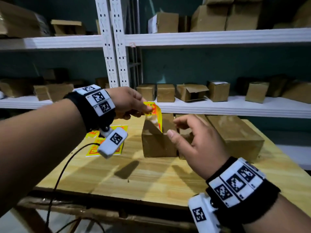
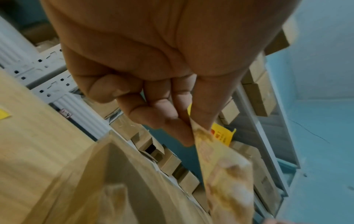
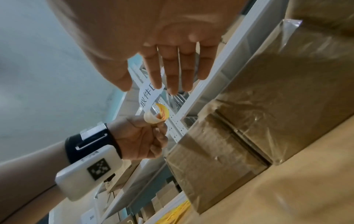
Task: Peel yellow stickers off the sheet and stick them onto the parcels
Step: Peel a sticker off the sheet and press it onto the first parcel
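While left hand [image 1: 127,101] fingers pinch sticker [image 1: 154,109] | right hand [image 1: 196,142] fingers spread, empty

A pale wooden tabletop [image 1: 151,179] carries a sheet of yellow stickers [image 1: 91,151] on its left, a small brown parcel [image 1: 156,145] near the middle and a longer parcel [image 1: 235,133] to the right. A black cable [image 1: 62,172] trails over its front left edge.

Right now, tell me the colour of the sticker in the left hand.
Yellow with red print; head view: sticker.
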Motion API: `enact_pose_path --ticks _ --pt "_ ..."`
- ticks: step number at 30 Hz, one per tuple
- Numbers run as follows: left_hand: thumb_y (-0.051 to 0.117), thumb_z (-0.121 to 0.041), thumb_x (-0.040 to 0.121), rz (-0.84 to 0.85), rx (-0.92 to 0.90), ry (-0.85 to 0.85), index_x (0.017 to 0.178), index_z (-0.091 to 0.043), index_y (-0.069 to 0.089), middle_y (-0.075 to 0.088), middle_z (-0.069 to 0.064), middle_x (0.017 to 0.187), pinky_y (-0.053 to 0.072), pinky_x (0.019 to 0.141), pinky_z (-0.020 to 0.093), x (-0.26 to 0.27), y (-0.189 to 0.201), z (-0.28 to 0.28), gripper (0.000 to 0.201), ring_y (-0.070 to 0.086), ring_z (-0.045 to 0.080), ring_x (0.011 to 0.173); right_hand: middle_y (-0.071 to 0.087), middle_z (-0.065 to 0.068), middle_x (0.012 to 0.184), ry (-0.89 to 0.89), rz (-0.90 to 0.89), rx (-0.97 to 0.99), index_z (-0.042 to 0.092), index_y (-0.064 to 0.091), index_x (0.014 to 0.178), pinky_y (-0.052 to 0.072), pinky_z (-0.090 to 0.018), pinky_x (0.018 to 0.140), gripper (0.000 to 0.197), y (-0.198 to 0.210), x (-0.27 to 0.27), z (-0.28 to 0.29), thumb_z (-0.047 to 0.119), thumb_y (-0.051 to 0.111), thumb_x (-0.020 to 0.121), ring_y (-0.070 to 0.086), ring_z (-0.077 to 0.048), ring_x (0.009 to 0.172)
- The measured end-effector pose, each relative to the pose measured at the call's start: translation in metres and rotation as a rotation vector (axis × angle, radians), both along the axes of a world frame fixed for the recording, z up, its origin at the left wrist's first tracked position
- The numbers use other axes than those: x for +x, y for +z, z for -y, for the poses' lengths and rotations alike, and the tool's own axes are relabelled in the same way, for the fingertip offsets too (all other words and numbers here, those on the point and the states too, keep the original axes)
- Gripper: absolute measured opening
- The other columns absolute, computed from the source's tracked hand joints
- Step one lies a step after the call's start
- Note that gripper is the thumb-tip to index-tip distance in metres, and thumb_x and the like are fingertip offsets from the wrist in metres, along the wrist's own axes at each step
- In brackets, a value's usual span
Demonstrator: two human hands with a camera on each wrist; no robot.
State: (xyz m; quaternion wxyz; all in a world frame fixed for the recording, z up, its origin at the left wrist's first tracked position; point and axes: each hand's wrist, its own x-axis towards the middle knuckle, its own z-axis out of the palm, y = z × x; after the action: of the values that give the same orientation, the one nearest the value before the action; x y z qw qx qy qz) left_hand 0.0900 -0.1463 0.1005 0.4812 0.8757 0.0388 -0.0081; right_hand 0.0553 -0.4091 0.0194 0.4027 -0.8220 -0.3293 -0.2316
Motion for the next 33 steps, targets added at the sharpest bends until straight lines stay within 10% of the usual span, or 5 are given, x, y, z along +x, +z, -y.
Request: enact_pose_path --ticks 7,14,23,29,33 --pt "0.086 -0.021 0.064 -0.108 -0.033 -0.118 0.092 -0.006 0.070 0.066 0.014 0.084 0.035 0.059 0.028 0.047 -0.005 0.004 0.035 0.057 0.019 0.072 0.057 0.024 0.111 0.027 -0.177 -0.059 0.039 0.060 0.121 0.056 -0.037 0.087 0.034 -0.003 0.020 -0.009 0.051 0.067 0.091 0.060 -0.006 0.102" --pt "0.089 -0.027 0.066 -0.114 0.060 -0.050 0.112 0.011 0.063 0.068 0.018 0.098 0.037 0.058 0.027 0.082 -0.019 -0.006 0.065 0.055 0.028 0.090 0.057 0.015 0.128 -0.003 -0.179 -0.218 0.036 0.049 0.137 0.046 -0.040 0.105 0.062 -0.015 0.027 -0.012 0.066 0.056 0.083 0.054 -0.010 0.121" --pt "0.087 -0.023 0.077 -0.045 0.271 -0.091 0.084 -0.020 0.081 0.068 0.001 0.075 0.037 0.058 0.029 0.092 -0.034 -0.007 0.010 0.048 0.023 0.071 0.037 0.013 0.111 -0.114 -0.156 -0.433 0.042 0.035 0.155 0.034 -0.040 0.109 0.088 -0.016 0.032 -0.022 0.082 0.033 0.076 0.040 -0.013 0.118" --pt "0.091 -0.034 0.073 0.073 0.413 -0.074 0.082 -0.026 0.079 0.074 -0.006 0.070 0.049 0.068 0.034 0.088 -0.041 -0.001 0.017 0.056 0.015 0.067 0.029 0.011 0.112 -0.167 -0.157 -0.514 0.041 0.016 0.161 0.028 -0.041 0.112 0.094 -0.016 0.032 -0.030 0.081 0.037 0.079 0.033 -0.016 0.120" --pt "0.092 -0.035 0.070 0.114 0.425 -0.076 0.083 -0.021 0.077 0.079 0.003 0.083 0.058 0.080 0.041 0.083 -0.043 0.000 0.024 0.062 0.015 0.070 0.033 0.011 0.116 -0.178 -0.162 -0.512 0.040 0.033 0.155 0.028 -0.039 0.109 0.085 -0.014 0.031 -0.031 0.080 0.040 0.080 0.034 -0.015 0.122"
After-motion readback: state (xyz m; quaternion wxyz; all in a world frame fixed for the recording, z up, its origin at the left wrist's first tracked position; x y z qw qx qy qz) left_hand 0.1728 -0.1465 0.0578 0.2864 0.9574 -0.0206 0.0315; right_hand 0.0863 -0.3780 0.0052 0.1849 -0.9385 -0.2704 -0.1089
